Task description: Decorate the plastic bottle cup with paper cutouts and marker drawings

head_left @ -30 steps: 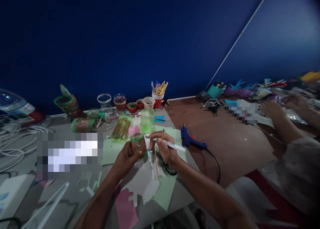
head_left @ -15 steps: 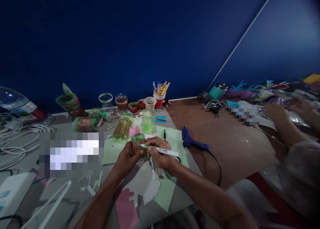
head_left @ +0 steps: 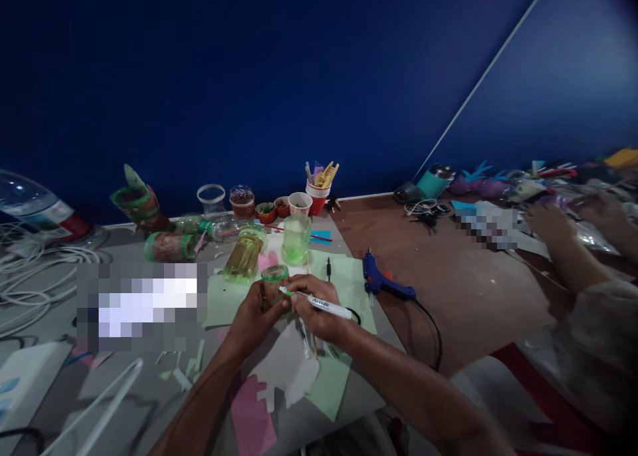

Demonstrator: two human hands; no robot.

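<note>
My left hand point(head_left: 258, 314) is wrapped round a small clear plastic cup point(head_left: 274, 280) with a green painted rim. In my right hand point(head_left: 317, 307) is a white acrylic paint marker point(head_left: 329, 306), its green tip against or very close to the cup's side. My fingers partly hide the cup's lower half. Just beyond the hands stands a plastic cup of pale green liquid point(head_left: 296, 238). Left of that, a cut bottle piece with brownish-green colouring point(head_left: 246, 255) leans over. Under my hands lie pale green paper point(head_left: 329, 389) and white paper cutouts point(head_left: 285, 361).
A blue glue gun point(head_left: 383, 280) with a black cord lies to the right. Paper cups with yellow combs point(head_left: 319, 193) stand by the wall. White cables point(head_left: 30, 290) and a large bottle point(head_left: 54, 213) are at left. Another person's hand point(head_left: 553, 233) works at far right.
The marker's back end has swung slightly left and down, with my right hand shifting a little. The left hand keeps its hold on the cup, which is tipped nearly the same.
</note>
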